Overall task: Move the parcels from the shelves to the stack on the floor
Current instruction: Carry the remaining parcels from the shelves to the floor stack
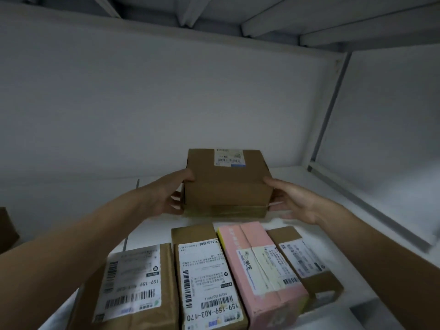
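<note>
- rear box [226, 184]: plain brown cardboard; white label [229, 157] with black barcode and blue strip
- pink parcel [259, 265]: pale pink, yellow edge, cream-white label
- left parcel [133, 289], middle parcel [202, 277], right parcel [307, 260]: brown, white labels, black barcodes
- shelf [292, 175]: white

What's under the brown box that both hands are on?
A flat taped box lies under the brown box. Only its front edge shows, and the rest is covered.

A box [226, 184] sat on a shelf [309, 179], left hand [166, 196] gripping its left side, right hand [292, 201] its right. Four parcels [207, 282] lay in a row before the box.
</note>
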